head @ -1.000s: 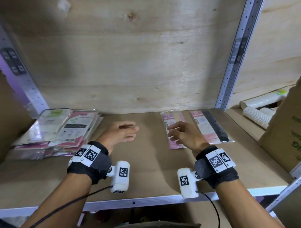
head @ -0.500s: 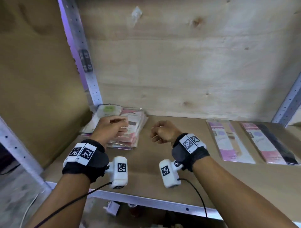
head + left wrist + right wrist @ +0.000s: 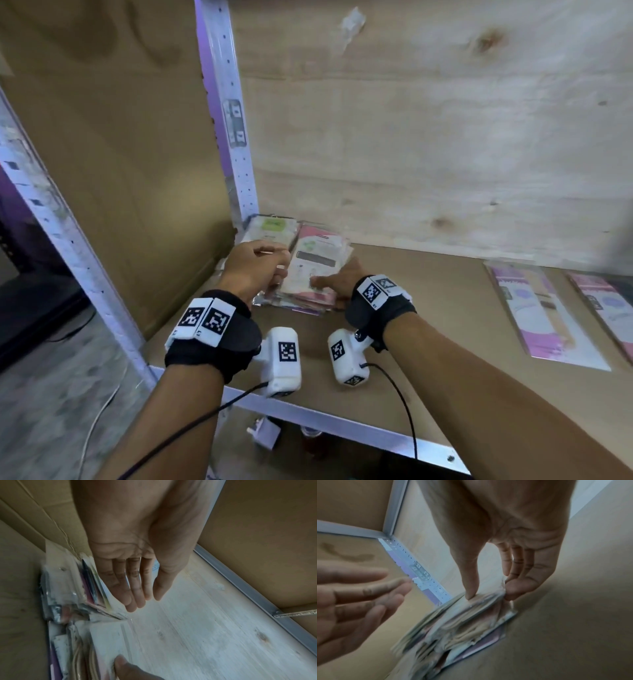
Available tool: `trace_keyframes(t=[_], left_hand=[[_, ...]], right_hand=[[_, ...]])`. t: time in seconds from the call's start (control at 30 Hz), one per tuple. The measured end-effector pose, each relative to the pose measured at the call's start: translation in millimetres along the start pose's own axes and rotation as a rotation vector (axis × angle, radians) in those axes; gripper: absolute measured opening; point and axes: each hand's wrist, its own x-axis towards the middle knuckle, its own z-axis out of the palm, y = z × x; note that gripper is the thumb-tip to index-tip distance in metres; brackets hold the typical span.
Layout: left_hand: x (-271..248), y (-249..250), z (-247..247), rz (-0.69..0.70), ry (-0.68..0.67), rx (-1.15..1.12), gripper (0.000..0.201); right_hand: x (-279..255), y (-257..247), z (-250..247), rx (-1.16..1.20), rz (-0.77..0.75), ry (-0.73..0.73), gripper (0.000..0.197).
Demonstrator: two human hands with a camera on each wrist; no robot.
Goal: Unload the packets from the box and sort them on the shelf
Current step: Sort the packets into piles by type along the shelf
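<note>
On the brown shelf (image 3: pixel 428 308) backed by plywood, the right hand (image 3: pixel 513 547) pinched the near corner of the packet pile (image 3: pixel 308 270) by the left upright, while the left hand (image 3: pixel 255 267) hovered beside it, fingers straight, holding nothing. Judging by this, a packet was being picked for sorting; next comes peeling one free. Half a second earlier both hands hung curled short of the pile.

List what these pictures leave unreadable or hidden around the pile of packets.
- Print on the pile of packets: too small and soft in the head view, motion-blurred in both wrist views.
- Number of packets: the left hand and right hand cover parts of the pile.
- The box: in no view.
- Two flat packets at right: the farther one is cut by the head view's edge.
</note>
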Motion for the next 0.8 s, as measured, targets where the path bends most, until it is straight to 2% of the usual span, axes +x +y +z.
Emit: trace_keyframes(t=[0.13,0.27,0.33,0.43,0.5,0.57,0.63,0.73,0.8], left_hand=[[-5,1,11,-0.005,-0.003,0.017,0.013],[-16,3,33,-0.006,-0.067,-0.018,0.017],[-22,4,48,-0.038,-0.125,-0.052,0.019],[-33,4,74,-0.115,-0.231,-0.111,0.024],[-40,6,93,-0.154,-0.330,-0.156,0.030],[-45,9,114,-0.181,-0.407,-0.220,0.044],[-48,13,132,-0.204,-0.452,-0.303,0.061],[-52,20,160,-0.242,-0.483,-0.398,0.089],[-52,22,176,-0.261,-0.472,-0.453,0.081]], right_hand=[[-22,19,-29,-0.029,-0.002,-0.046,0.027],[-56,48,-60,0.279,0.028,-0.109,0.010],[-76,60,-77,0.386,0.000,-0.089,0.012],[-104,71,-103,0.401,-0.079,-0.030,0.023],[-122,78,-122,0.340,-0.153,0.018,0.025],[-137,85,-139,0.260,-0.230,0.073,0.017],[-148,90,-153,0.152,-0.291,0.122,0.010],[-162,96,-169,0.006,-0.384,0.188,0.015],[-169,99,-178,-0.093,-0.423,0.216,0.022]])
